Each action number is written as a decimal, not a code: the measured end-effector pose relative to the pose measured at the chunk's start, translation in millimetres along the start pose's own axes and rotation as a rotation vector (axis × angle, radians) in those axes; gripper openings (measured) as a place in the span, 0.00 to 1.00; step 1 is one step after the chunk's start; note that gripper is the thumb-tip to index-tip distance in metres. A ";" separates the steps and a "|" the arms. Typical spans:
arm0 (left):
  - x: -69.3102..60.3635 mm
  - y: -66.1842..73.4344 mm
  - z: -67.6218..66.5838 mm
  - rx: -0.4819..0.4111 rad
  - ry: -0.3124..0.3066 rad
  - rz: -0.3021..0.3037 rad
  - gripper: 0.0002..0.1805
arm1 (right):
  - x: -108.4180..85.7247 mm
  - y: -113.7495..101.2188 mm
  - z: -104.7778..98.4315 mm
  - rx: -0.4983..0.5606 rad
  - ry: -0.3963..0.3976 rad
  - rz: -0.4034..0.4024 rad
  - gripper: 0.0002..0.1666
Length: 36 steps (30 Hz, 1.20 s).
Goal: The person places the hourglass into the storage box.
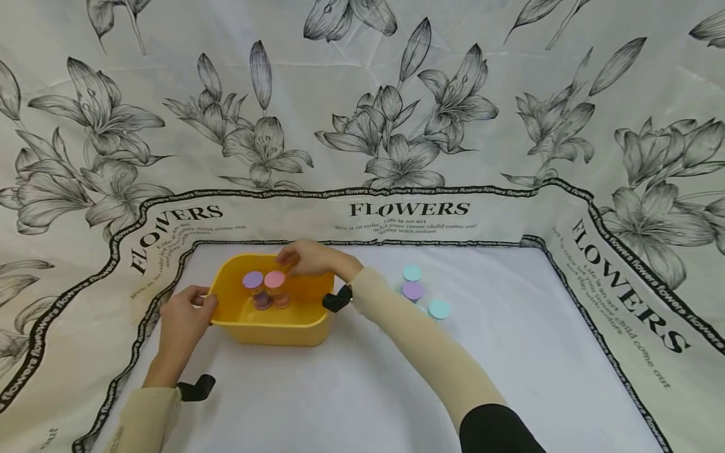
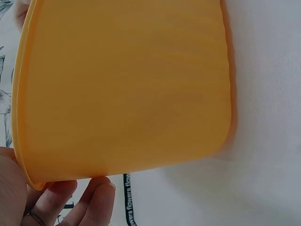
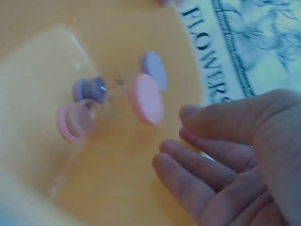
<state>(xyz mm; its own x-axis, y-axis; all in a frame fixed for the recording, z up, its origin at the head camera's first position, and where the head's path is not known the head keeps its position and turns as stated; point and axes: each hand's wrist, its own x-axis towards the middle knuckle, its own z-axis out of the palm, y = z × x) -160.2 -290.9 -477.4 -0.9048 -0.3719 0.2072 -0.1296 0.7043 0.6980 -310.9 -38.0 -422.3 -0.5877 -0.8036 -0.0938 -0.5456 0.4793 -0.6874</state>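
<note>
A yellow plastic tub stands on the left of the table, its opening facing up. Two small sand timers are upright inside it, one with purple caps and one with pink caps. My left hand grips the tub's left rim, thumb at the edge and fingers against the outer wall. Over the tub's back rim is my right hand, close to the pink timer. The right wrist view shows its fingers loosely extended and apart from the timer, holding nothing.
Right of the tub, several more timers stand on the white cloth: a teal one, a purple one and another teal one, with one more partly hidden behind the right sleeve. A flower-printed cloth rises behind the table.
</note>
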 end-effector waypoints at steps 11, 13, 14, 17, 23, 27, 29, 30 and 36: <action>-0.9 -2.1 -4.7 -0.011 -0.001 -0.006 0.20 | -75.3 28.5 -64.3 0.157 0.106 -0.017 0.27; -0.4 -2.1 -5.1 -0.016 -0.004 -0.005 0.20 | -88.9 40.4 -72.9 0.156 0.134 0.007 0.28; 0.0 -1.8 -4.8 -0.021 -0.008 -0.005 0.20 | -96.0 46.7 -76.7 0.150 0.147 0.024 0.29; 0.8 -0.6 -2.8 -0.028 -0.021 -0.009 0.20 | -119.1 65.9 -85.9 0.137 0.171 0.086 0.31; -0.3 1.5 0.0 -0.033 -0.031 -0.016 0.20 | -173.9 103.2 -85.9 0.087 0.202 0.146 0.31; -1.7 2.3 0.1 -0.038 -0.040 -0.020 0.20 | -213.5 121.3 -75.8 0.106 0.241 0.172 0.34; -2.2 2.1 0.0 -0.040 -0.039 -0.018 0.20 | -233.2 127.4 -68.0 0.117 0.279 0.188 0.34; -2.4 1.7 -0.3 -0.040 -0.037 -0.018 0.20 | -242.3 129.9 -63.7 0.128 0.301 0.200 0.34; -0.5 -0.9 -0.9 -0.040 -0.031 -0.019 0.20 | -287.1 134.2 -34.7 0.188 0.408 0.252 0.33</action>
<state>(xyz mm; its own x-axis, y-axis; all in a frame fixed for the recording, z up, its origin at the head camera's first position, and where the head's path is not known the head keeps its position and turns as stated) -159.2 -291.9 -477.5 -0.9148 -0.3654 0.1723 -0.1312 0.6720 0.7289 -236.1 269.2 -462.6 -0.8930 -0.4500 -0.0100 -0.2624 0.5384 -0.8008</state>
